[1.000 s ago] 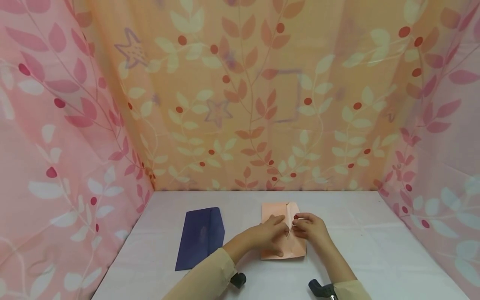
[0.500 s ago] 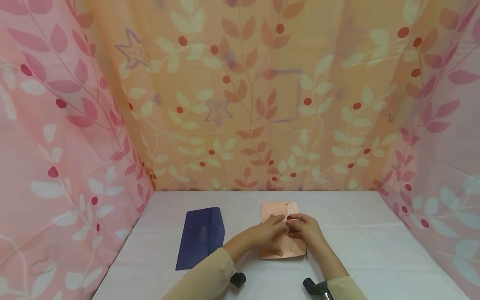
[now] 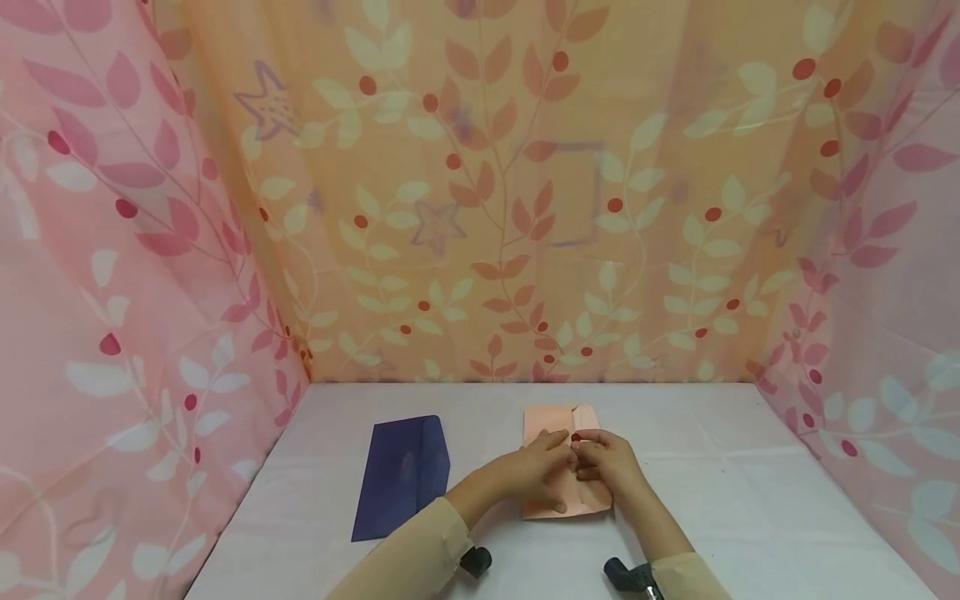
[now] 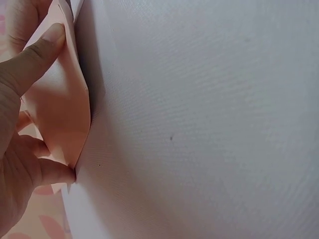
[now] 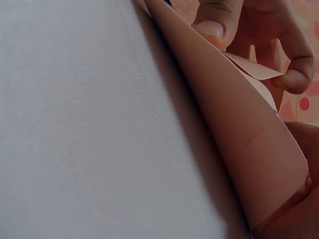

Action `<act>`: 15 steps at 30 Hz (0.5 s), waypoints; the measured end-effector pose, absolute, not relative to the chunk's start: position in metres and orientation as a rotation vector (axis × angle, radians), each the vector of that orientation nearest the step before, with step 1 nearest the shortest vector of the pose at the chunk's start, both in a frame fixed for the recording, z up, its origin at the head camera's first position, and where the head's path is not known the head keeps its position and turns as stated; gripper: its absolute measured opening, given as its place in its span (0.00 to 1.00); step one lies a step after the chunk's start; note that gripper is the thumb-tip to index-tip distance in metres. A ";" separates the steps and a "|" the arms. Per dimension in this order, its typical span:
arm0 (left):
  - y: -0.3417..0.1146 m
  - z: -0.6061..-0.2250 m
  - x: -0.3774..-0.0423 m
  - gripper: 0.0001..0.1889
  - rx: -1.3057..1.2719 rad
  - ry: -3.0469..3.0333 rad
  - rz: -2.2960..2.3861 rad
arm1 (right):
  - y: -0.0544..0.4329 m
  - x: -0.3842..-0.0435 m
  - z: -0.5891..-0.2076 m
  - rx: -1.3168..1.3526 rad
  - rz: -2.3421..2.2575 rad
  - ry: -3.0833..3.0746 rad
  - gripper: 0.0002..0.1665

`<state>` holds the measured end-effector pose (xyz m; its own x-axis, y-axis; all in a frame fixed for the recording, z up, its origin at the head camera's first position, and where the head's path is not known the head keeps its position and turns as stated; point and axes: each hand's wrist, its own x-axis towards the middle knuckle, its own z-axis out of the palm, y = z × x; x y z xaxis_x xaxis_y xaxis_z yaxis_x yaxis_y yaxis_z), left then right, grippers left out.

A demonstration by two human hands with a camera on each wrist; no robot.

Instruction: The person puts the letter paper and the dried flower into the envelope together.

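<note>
A peach paper envelope point(image 3: 551, 417) lies on the table with its long crease toward the right. My left hand point(image 3: 532, 471) rests on it with fingers spread; its thumb point(image 4: 52, 35) presses near the edge in the left wrist view, where the paper bows up from the tabletop. My right hand point(image 3: 607, 462) bends over the creased side and pinches a thin raised paper edge point(image 5: 256, 67) of the envelope between thumb and fingers. A small red spot point(image 3: 576, 437) shows at its fingertips; its kind is too small to make out. Both hands nearly meet.
A dark blue envelope point(image 3: 397, 479) lies to the left, partly behind the left sleeve point(image 3: 412, 554). Black wrist mounts point(image 3: 476, 561) sit under both forearms. Patterned fabric point(image 3: 480, 208) stands behind the white table point(image 3: 750, 483) and on both sides.
My right hand has shifted left with the small red spot, closer to the left hand. A thin pale line visible below its fingers earlier is now hidden. The left hand has stayed put.
</note>
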<state>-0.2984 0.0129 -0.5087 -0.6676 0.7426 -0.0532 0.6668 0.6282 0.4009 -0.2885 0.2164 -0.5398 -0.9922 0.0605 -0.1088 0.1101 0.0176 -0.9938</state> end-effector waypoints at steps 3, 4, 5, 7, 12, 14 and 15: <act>0.013 -0.509 -0.297 0.29 1.154 2.641 0.529 | 0.217 -0.289 -0.543 0.190 -2.183 2.213 0.27; 0.013 -0.509 -0.297 0.29 1.154 2.644 0.528 | 0.217 -0.289 -0.543 0.196 -2.193 2.208 0.27; 0.013 -0.509 -0.297 0.28 1.153 2.646 0.529 | 0.217 -0.289 -0.544 0.194 -2.197 2.208 0.26; 0.013 -0.509 -0.297 0.28 1.149 2.649 0.532 | 0.216 -0.289 -0.545 0.195 -2.205 2.208 0.25; 0.012 -0.510 -0.299 0.27 1.158 2.644 0.549 | 0.212 -0.289 -0.540 0.211 -2.159 2.253 0.22; 0.012 -0.511 -0.299 0.28 1.170 2.641 0.559 | 0.210 -0.289 -0.538 0.226 -2.129 2.281 0.22; 0.012 -0.511 -0.299 0.28 1.177 2.640 0.561 | 0.210 -0.289 -0.537 0.229 -2.113 2.293 0.21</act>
